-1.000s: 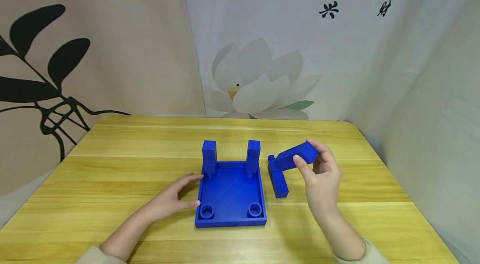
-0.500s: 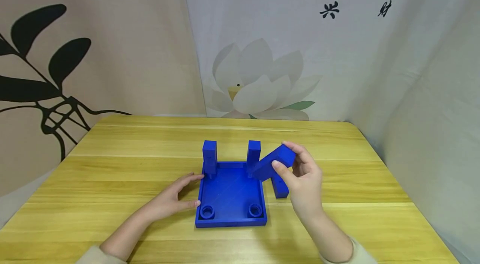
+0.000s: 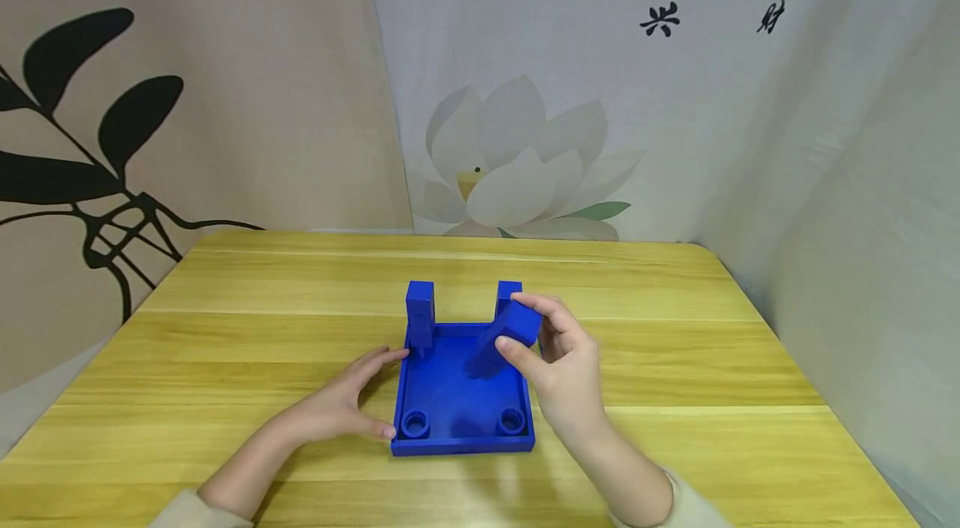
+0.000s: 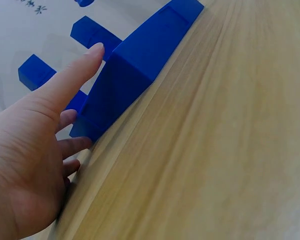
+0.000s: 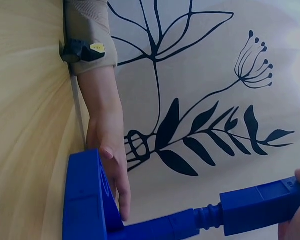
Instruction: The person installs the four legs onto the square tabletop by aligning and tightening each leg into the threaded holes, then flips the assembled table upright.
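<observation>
A square blue toy tabletop point(image 3: 457, 446) with a raised rim lies upturned on the wooden table. Two blue legs stand in its far corners: the left leg point(image 3: 421, 316) and the right leg point(image 3: 509, 290), partly covered. Both near corners have round sockets, the left socket point(image 3: 416, 425) and the right socket point(image 3: 512, 421). My right hand point(image 3: 566, 370) pinches another blue table leg point(image 3: 517, 323) by its upper end, tilted over the tabletop; the right wrist view shows its ribbed, screw-like end point(image 5: 208, 217). With fingers extended, my left hand point(image 3: 341, 399) touches the tabletop's left side.
The wooden table point(image 3: 262, 303) extends around the tabletop on all sides. Behind it hangs a pale cloth backdrop point(image 3: 300, 95) with a printed flower, leaves and dark characters. Another loose blue leg at the right is hidden behind my right hand.
My right hand has carried the pinched leg leftward, from above the loose leg to over the tabletop. My left thumb has slid slightly toward the near left corner.
</observation>
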